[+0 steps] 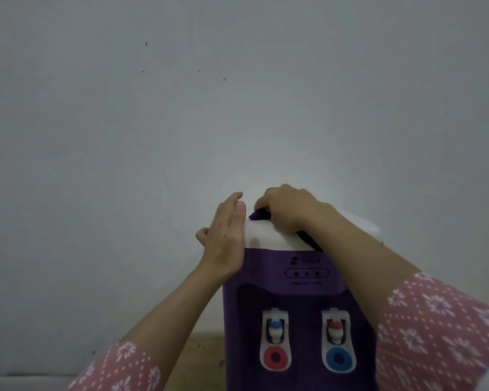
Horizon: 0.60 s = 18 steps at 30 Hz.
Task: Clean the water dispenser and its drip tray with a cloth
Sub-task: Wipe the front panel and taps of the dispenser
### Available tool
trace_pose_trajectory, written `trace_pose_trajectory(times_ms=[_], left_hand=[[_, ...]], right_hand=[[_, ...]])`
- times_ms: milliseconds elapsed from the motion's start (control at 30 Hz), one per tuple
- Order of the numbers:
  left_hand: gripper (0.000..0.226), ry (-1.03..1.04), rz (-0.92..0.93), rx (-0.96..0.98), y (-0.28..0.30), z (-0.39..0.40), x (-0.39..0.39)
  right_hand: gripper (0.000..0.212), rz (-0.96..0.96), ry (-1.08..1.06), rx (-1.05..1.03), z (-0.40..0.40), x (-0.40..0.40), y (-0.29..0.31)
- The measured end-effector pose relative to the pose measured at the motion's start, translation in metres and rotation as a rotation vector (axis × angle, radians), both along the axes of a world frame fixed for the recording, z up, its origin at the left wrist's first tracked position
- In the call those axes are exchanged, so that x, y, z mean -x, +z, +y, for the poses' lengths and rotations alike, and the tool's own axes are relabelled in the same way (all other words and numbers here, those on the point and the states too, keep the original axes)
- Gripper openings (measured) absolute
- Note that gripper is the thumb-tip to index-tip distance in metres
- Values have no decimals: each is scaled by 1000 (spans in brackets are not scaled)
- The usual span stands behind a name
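A purple water dispenser (pixel 294 300) with a white top (pixel 266 235) stands low in the middle of the head view. Its front carries two white taps (pixel 275 328) over red and blue rings. My right hand (pixel 288 210) lies on the white top, closed on a dark purple cloth (pixel 259 215) that peeks out by the fingertips. My left hand (pixel 226 238) rests flat against the top's left edge, fingers straight and together, holding nothing. The drip tray is out of sight below the frame.
A plain grey-white wall (pixel 181 108) fills the space behind the dispenser. A strip of wooden surface (pixel 206 351) shows at the dispenser's left foot. Pink patterned sleeves (pixel 435 328) cover both forearms near the bottom edge.
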<state>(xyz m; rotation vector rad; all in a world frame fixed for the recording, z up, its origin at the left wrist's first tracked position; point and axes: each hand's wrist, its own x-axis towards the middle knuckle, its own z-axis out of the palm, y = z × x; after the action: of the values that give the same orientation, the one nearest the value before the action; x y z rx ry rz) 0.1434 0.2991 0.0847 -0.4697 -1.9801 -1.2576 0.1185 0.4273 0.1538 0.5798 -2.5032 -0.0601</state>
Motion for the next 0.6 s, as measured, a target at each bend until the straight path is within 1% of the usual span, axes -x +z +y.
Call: trace_pose_trajectory(times_ms=[67, 167, 233, 300, 400, 533, 600], left_hand=[[55, -3, -10, 22, -3, 0, 0], [45, 4, -11, 20, -9, 4, -3], [47, 10, -4, 28, -13, 10, -8], [53, 9, 12, 41, -16, 17, -14], [57, -6, 54, 77, -22, 27, -24], [55, -19, 92, 133, -32, 37, -33], [54, -27, 99, 148, -38, 40, -37]], right_hand=[[43, -50, -28, 56, 8, -3, 3], [40, -133, -36, 180, 31, -12, 5], [39, -144, -46, 230, 51, -18, 0], [39, -115, -69, 287, 71, -22, -8], [40, 15, -68, 416, 93, -25, -30], [39, 308, -7, 589, 100, -30, -72], [37, 418, 50, 692, 101, -39, -94]])
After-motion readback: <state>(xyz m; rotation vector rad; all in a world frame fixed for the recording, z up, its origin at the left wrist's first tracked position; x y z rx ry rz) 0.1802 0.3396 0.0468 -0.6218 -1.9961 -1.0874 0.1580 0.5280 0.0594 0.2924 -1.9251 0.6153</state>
